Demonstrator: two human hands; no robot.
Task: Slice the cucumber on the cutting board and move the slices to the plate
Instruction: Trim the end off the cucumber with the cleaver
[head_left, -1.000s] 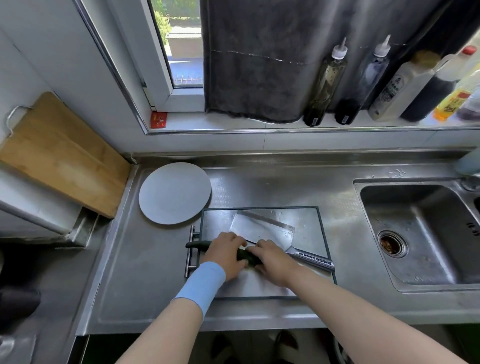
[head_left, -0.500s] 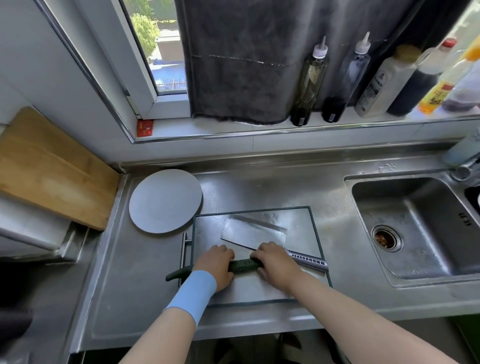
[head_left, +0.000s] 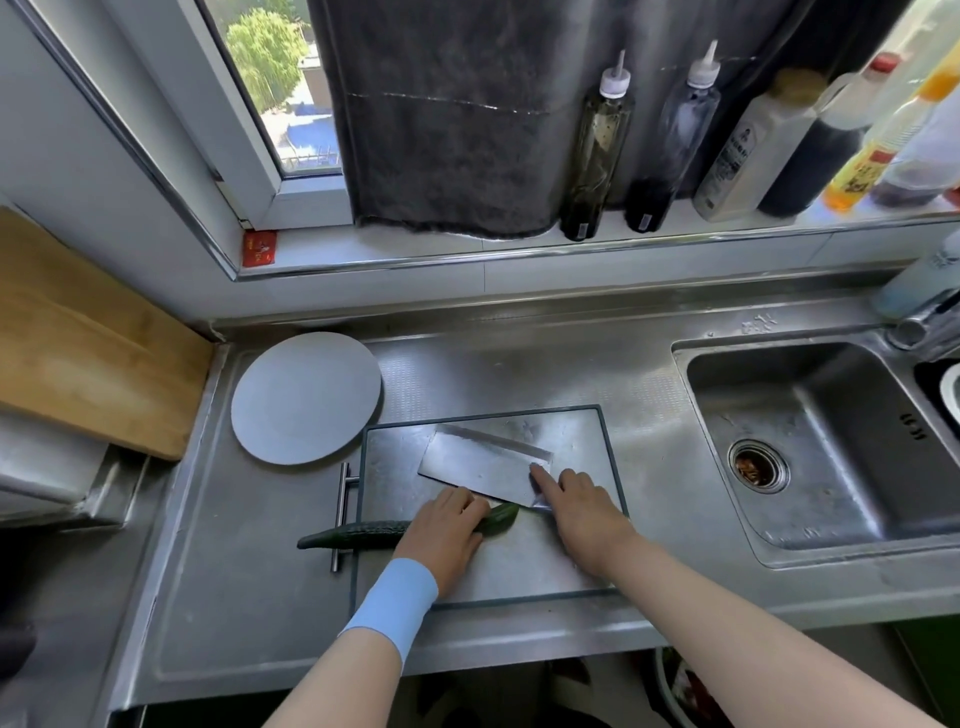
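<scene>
Fingers of the left hand (head_left: 441, 535) curl over the cucumber (head_left: 358, 535), lying whole across the left edge of the cutting board (head_left: 571, 431), while the right hand (head_left: 584, 512) grips the cleaver (head_left: 478, 462), forefinger on its blade.

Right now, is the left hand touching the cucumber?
Touching. Head view: the left hand lies over the cucumber, whose ends stick out either side.

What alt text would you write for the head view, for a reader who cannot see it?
A person's left hand holds a cucumber on a cutting board while the right hand grips a cleaver, forefinger on its blade. A grey plate with no slices sits beyond the board's left corner, a sink to the right.
</scene>
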